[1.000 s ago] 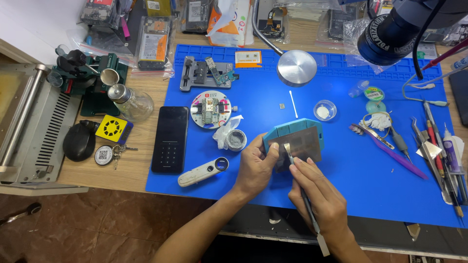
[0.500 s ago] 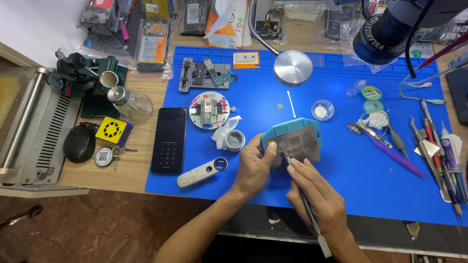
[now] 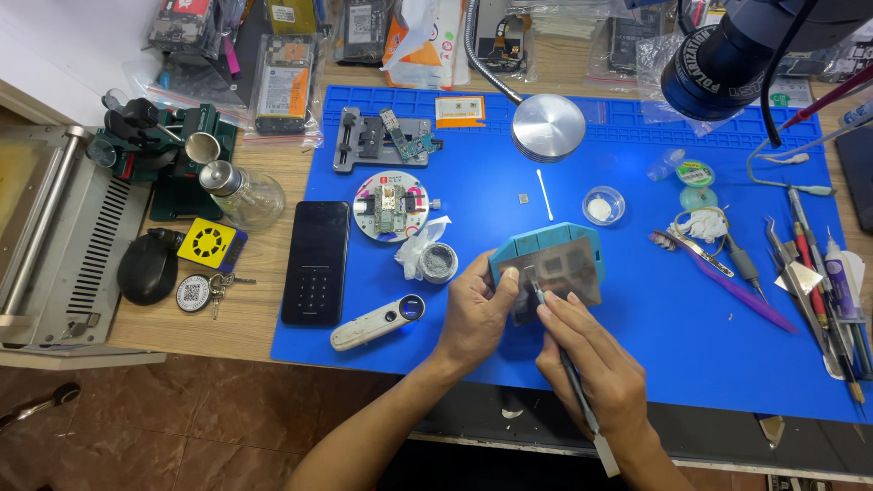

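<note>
A teal block (image 3: 546, 242) with a thin metal stencil plate (image 3: 566, 277) on top lies on the blue work mat (image 3: 655, 345). My left hand (image 3: 477, 314) grips the block's left side, thumb on the plate's corner. My right hand (image 3: 596, 359) holds a slim metal tool (image 3: 571, 377) like a pen, its tip touching the plate near the left edge.
A black phone (image 3: 316, 262), a white magnifier (image 3: 377, 323), a small tin with tissue (image 3: 432, 259) and a round board holder (image 3: 389, 205) lie left of my hands. Tweezers and tools (image 3: 800, 273) sit at the right. A microscope lens (image 3: 727, 59) hangs above.
The tool tip has shifted slightly on the plate; both hands stay where they were on the block.
</note>
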